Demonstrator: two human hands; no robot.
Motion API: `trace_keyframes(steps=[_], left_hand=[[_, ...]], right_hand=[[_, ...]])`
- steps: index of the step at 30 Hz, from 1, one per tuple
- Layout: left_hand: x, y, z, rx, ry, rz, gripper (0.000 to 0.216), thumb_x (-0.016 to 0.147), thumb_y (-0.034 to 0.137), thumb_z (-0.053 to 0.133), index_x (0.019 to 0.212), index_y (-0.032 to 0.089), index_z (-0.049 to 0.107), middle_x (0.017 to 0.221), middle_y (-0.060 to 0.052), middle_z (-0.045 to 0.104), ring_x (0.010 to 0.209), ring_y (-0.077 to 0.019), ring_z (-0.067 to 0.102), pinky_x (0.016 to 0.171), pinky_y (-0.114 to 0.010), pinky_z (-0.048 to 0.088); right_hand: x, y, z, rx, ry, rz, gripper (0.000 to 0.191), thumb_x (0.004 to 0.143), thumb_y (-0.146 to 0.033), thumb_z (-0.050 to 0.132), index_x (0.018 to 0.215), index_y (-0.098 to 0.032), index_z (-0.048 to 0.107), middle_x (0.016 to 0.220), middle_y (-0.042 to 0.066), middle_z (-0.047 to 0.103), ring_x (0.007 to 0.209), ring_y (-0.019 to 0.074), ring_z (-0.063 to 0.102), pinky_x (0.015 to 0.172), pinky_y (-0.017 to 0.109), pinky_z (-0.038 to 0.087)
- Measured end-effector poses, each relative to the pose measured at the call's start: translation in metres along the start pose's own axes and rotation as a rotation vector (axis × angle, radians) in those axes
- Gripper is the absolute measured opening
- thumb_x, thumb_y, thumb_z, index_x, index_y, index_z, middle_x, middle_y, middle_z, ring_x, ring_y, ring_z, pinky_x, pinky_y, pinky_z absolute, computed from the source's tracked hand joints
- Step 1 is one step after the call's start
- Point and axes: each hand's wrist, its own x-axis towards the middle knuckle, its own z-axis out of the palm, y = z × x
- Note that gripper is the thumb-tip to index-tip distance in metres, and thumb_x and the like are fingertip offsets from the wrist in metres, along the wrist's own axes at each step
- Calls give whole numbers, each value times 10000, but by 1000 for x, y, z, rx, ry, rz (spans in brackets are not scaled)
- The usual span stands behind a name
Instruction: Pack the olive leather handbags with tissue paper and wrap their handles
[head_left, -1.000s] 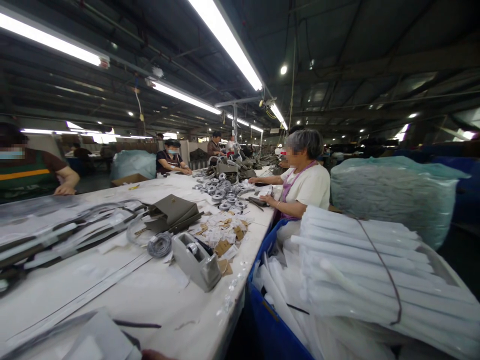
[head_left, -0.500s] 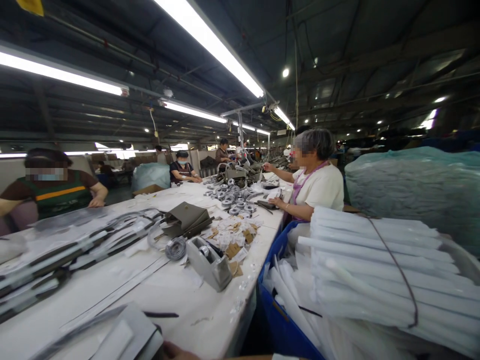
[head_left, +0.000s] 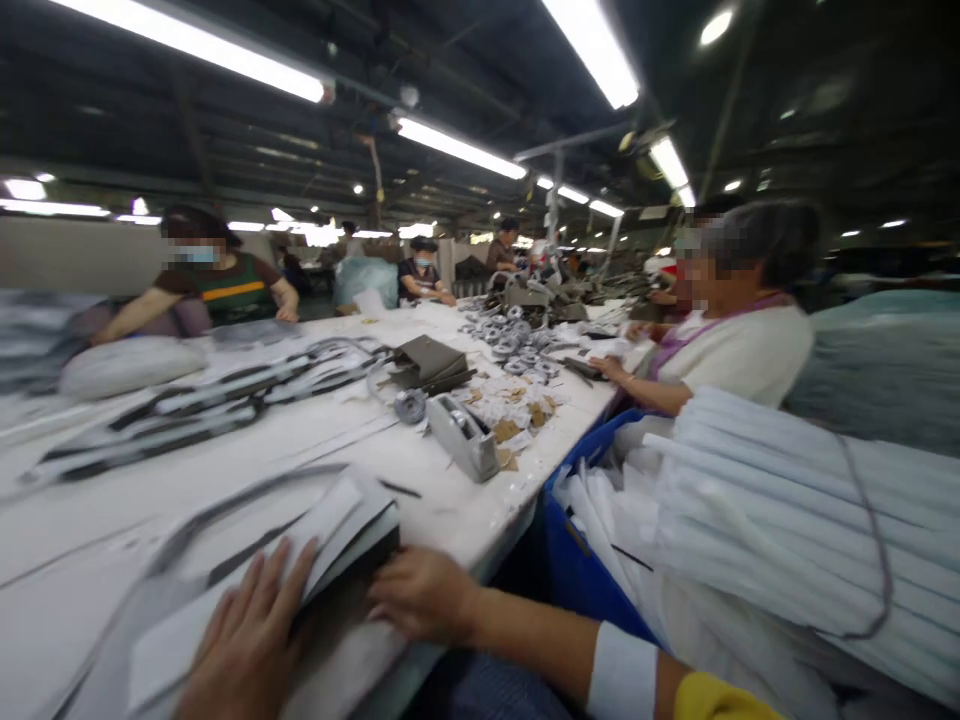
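My left hand (head_left: 244, 640) lies flat, fingers spread, on a flat grey-and-white piece (head_left: 330, 525) wrapped in clear film at the near edge of the long white table (head_left: 450, 500). My right hand (head_left: 420, 592) rests at that piece's dark right end, fingers curled against it; whether they grip it is unclear. A long dark strap (head_left: 247, 495) curves away from the piece to the left.
A grey tape dispenser (head_left: 465, 435) stands mid-table beside brown tags (head_left: 517, 410) and a grey bag (head_left: 431, 360). A blue bin (head_left: 577, 560) with white rolls sits on my right under a stack of white rolls (head_left: 787, 480). Co-workers sit along both sides of the table.
The view has swung down and left. Both my hands have come into view on the flat wrapped piece at the table's near edge.
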Motion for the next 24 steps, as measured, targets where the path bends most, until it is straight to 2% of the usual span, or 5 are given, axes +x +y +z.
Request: trace_keyframes(steps=[4, 8, 11, 22, 24], left_hand=[[0, 17, -6, 131, -164, -22, 630, 895, 113, 459, 1501, 251, 356, 1563, -96, 346, 1444, -330, 303, 1139, -530, 338], [1, 24, -8, 172, -187, -47, 602, 931, 138, 502, 1501, 261, 350, 1564, -102, 347, 1441, -336, 309, 1142, -539, 337], [-3, 27, -11, 202, -177, -21, 595, 946, 163, 518, 1504, 268, 338, 1551, -104, 371, 1428, -335, 335, 1128, -530, 367], [-8, 28, -12, 205, -194, 134, 612, 864, 78, 439, 1468, 179, 421, 1497, -157, 443, 1392, -374, 385, 1105, -585, 367], [-13, 16, 6, 102, -139, 202, 714, 867, 107, 410, 1542, 253, 226, 1485, -102, 471, 1376, -307, 427, 1160, -569, 287]], right_hand=[[-5, -9, -41, 79, 210, 36, 320, 1033, -331, 397, 1139, -207, 673, 1192, 71, 711, 1178, 150, 613, 1085, 336, 434], [30, 3, -57, -46, 105, -74, 458, 998, -363, 483, 1425, -197, 474, 1466, 89, 517, 1425, 206, 375, 1220, 448, 253], [50, 17, -51, -118, -4, -116, 653, 922, -385, 616, 1481, -134, 391, 1542, 156, 395, 1463, 284, 294, 1223, 510, 227], [34, 35, -25, -78, -166, -65, 495, 958, -264, 517, 1436, -151, 459, 1506, 111, 463, 1414, 252, 384, 1180, 408, 319], [32, 35, -24, -113, -141, -99, 473, 978, -291, 461, 1431, -155, 449, 1497, 85, 478, 1392, 240, 409, 1168, 376, 329]])
